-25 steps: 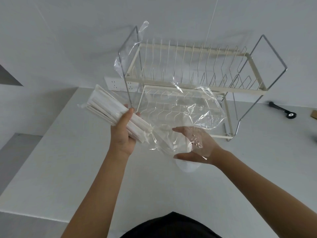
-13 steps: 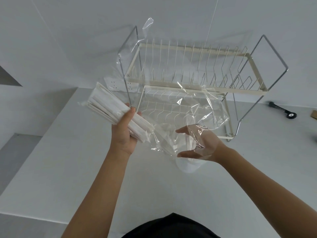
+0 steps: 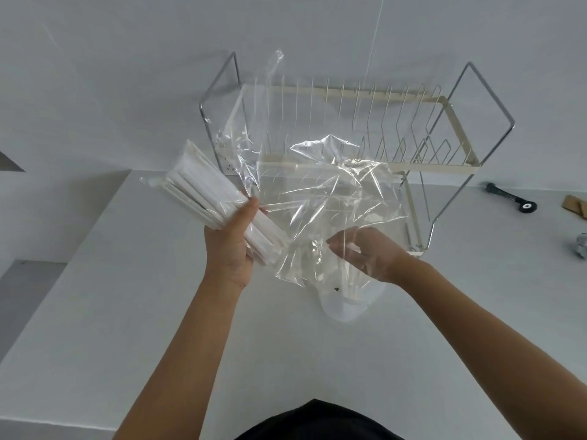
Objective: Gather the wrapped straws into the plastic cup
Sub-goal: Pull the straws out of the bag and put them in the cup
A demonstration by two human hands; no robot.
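My left hand [image 3: 230,246] grips a bundle of white paper-wrapped straws [image 3: 209,198], which points up and to the left. A crumpled clear plastic bag [image 3: 324,198] hangs off the bundle's lower end and spreads to the right. My right hand [image 3: 365,252] is under the bag's film with its fingers curled toward the left; whether it pinches the film is unclear. Below that hand stands the clear plastic cup [image 3: 346,304] on the white counter, with a few straws visible inside through the film.
A cream two-tier wire dish rack [image 3: 413,128] stands behind the hands against the wall. A black-handled tool [image 3: 511,196], brown pieces [image 3: 575,206] and a small metallic object [image 3: 581,246] lie at the right. The counter's left edge [image 3: 63,274] drops to a lower floor.
The bag has bunched up and risen in front of the rack. My right hand has shifted slightly under the film. The straw bundle stays in my left hand.
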